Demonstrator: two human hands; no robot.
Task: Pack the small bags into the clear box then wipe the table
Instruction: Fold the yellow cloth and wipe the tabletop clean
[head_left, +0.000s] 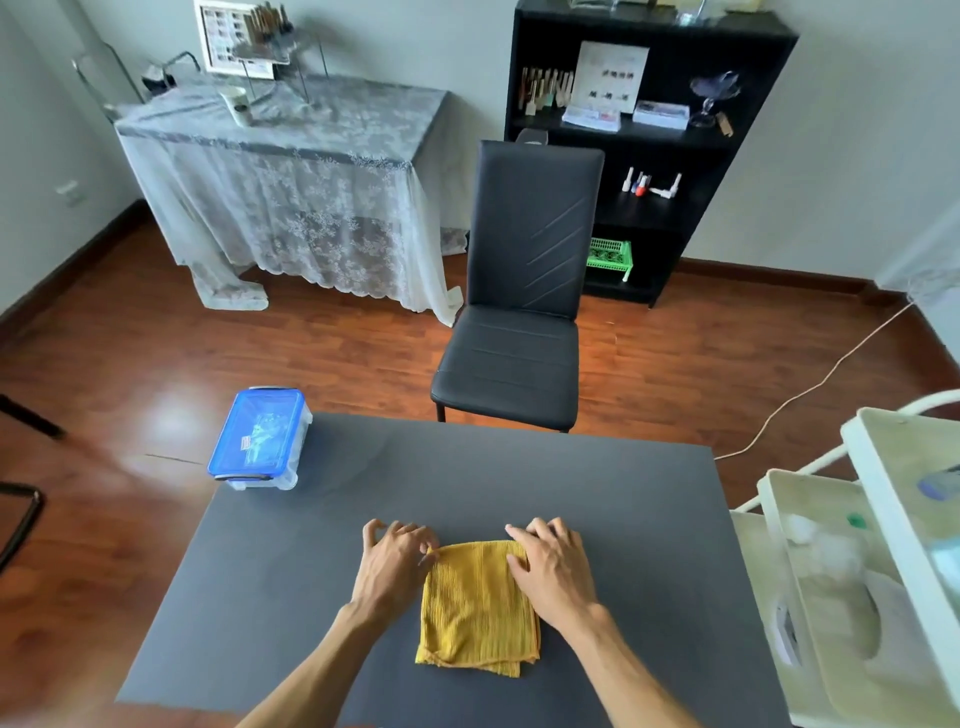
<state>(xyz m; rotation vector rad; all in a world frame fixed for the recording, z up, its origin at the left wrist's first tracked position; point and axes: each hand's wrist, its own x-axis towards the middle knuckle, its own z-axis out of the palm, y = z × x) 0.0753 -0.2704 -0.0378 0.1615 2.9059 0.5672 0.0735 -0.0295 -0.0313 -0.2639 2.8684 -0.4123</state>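
A folded yellow ribbed cloth lies flat near the middle of the dark grey table. My left hand pinches the cloth's far left corner between thumb and fingers. My right hand rests on the far right corner with fingers spread and pressing down. The clear box with its blue lid shut sits at the table's far left corner, with small bags showing faintly through the lid. No loose bags lie on the table.
A black chair faces the table's far edge. A white tiered cart with trays stands close at the right. Farther back are a lace-covered table and a black shelf unit. A cable runs across the wooden floor.
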